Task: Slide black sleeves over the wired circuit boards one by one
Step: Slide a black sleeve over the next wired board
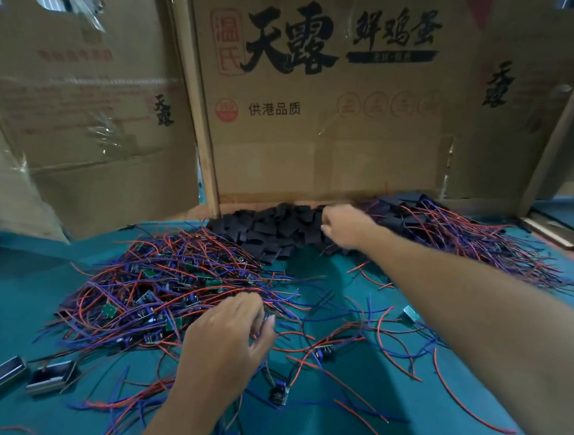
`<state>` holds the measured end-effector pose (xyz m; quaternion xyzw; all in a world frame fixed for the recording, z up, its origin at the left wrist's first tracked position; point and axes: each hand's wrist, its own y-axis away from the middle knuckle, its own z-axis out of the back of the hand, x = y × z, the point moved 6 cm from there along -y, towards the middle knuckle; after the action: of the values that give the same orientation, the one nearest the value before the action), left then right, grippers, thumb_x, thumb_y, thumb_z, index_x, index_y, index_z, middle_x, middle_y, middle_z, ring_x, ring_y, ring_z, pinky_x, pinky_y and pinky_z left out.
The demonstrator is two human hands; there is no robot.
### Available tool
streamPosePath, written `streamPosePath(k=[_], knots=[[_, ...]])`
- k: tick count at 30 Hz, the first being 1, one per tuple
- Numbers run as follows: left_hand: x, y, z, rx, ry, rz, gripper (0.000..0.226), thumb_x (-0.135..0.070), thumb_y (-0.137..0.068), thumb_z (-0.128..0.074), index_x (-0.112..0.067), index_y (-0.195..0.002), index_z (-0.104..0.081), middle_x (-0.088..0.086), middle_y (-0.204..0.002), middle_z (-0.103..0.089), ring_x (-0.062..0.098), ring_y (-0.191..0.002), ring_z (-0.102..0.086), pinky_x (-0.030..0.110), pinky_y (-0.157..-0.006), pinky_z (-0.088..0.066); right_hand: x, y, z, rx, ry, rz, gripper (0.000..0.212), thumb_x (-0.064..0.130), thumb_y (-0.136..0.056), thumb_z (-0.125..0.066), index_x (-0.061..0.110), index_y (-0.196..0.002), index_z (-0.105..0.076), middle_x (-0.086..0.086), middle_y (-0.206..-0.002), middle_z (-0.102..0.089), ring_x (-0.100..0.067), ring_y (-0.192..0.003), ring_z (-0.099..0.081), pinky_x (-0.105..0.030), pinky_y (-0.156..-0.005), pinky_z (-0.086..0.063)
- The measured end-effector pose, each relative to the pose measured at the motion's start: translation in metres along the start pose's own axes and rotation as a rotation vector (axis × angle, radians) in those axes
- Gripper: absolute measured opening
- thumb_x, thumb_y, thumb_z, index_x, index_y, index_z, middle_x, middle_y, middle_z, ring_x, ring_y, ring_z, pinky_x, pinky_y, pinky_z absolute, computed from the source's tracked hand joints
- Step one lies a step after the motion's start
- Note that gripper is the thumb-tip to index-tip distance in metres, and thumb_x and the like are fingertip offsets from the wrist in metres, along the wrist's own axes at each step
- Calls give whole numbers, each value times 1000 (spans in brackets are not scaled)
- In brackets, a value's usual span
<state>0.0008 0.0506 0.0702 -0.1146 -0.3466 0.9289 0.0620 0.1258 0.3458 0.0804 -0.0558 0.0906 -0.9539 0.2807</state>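
Left hand: the left hand hovers at the near edge of the wired circuit boards, fingers loosely curled; whether it pinches a wire I cannot tell.
Right hand: the right hand reaches into the black sleeves, fingers curled; what it holds is hidden.
Sleeves: piled at the back of the green counter, against the cardboard box.
Around: a second heap of wires with sleeves lies at the back right; two small metal parts lie near left.
Obstacles: loose wires cross the middle of the counter.
Open room: bare green surface at far left.
Cut off: the right forearm covers the counter's right side.
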Motion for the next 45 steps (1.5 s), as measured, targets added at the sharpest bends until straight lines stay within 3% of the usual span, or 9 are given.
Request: streamPosePath(k=[6, 13, 19, 22, 24, 27, 31, 35, 45], knots=[[4, 1, -2, -1, -50, -13, 40, -23, -95, -62, -18, -65, -35, -7, -55, -28, 11, -46, -26, 30, -39, -29, 21, -16, -60, 164, 84, -35, 55, 43, -99, -47, 14, -144, -38, -12, -147, -40, -35, -133, -37, -45, -105, -39], [24, 3, -3, 58, -72, 100, 39, -25, -92, -66, -19, -67, -36, -8, -49, -28, 9, -40, -26, 25, -39, -21, 26, 2, -38, -165, 205, 17, 28, 28, -104, -39, 9, -121, -51, -12, -118, -57, -31, -109, -51, -40, -87, -42], [76, 5, 20, -90, -173, 435, 25, -24, -94, -62, -19, -76, -45, -7, -52, -44, 19, -44, -44, 26, -39, -29, 53, 84, 22, -270, -427, -61, 29, 43, -104, -31, 19, -103, -48, -1, -67, -54, -20, -56, -50, -36, -49, -34], [95, 11, 22, -38, -232, 582, 15, -26, -94, -58, -18, -83, -50, -2, -73, -56, 26, -68, -52, 31, -52, -34, 57, 143, 27, -199, -670, -130, 39, 50, -101, -30, 18, -95, -51, -8, -70, -55, -28, -65, -52, -40, -58, -36], [105, 15, 23, -1, -267, 636, 13, -28, -93, -58, -19, -84, -53, 1, -82, -59, 26, -75, -53, 33, -55, -37, 49, 180, 19, -147, -789, -207, 50, 52, -99, -31, 9, -99, -55, -16, -91, -60, -32, -87, -57, -41, -79, -44], [115, 20, 20, 125, -301, 703, 22, -39, -94, -57, -17, -90, -54, 2, -86, -56, 27, -82, -56, 35, -58, -44, 35, 224, 8, -95, -880, -278, 40, 46, -99, -36, 15, -100, -61, -10, -101, -63, -20, -95, -58, -36, -88, -43], [117, 23, 12, 196, -219, 766, 39, -40, -96, -58, -5, -110, -48, 14, -107, -53, 35, -99, -53, 49, -76, -51, 19, 242, 9, -178, -874, -333, 24, 42, -100, -39, 28, -95, -58, 0, -90, -66, -18, -90, -60, -36, -79, -45], [118, 23, 10, 193, -226, 757, 42, -36, -95, -61, -4, -120, -51, 19, -119, -47, 39, -108, -49, 48, -84, -48, 17, 243, 17, -296, -741, -297, 17, 37, -99, -43, 28, -90, -55, 14, -58, -56, -5, -54, -48, -23, -50, -31], [131, 19, 11, 235, -229, 724, 22, -18, -96, -57, -7, -114, -55, 15, -100, -64, 35, -91, -59, 43, -73, -50, 30, 242, -2, -216, -583, -223, 21, 44, -97, -42, 29, -88, -52, 9, -70, -55, -4, -69, -51, -27, -62, -39]])
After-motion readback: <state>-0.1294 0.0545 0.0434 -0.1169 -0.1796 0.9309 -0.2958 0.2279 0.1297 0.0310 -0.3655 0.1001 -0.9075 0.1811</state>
